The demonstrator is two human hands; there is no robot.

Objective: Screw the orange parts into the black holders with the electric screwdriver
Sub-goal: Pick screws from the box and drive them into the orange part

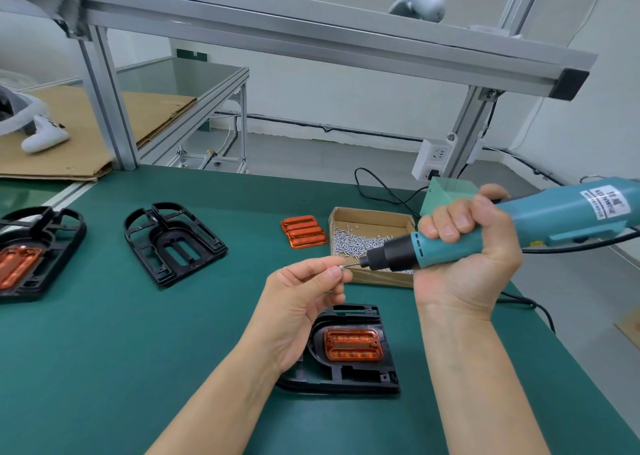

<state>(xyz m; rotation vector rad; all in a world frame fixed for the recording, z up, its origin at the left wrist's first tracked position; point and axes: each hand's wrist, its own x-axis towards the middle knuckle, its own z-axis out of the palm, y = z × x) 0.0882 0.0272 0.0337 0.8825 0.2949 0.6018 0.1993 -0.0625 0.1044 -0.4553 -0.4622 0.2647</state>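
Orange ribbed plastic part [353,344] sits in the black plastic holder [346,368] at six o'clock, unscrewed yet seemingly, while the left hand [298,302] pinches a small screw [342,266] against the right hand [467,246]'s gripped teal electric screwdriver [519,226]; another empty holder [173,243] waits at ten o'clock.

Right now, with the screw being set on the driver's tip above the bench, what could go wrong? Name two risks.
1. The left hand pinches a tiny screw right at the bit of the electric screwdriver, gripped by the right hand; a triggered motor could nick the fingertips.
2. If the screw slips, it may drop into the black holder beneath and hide around the orange part.
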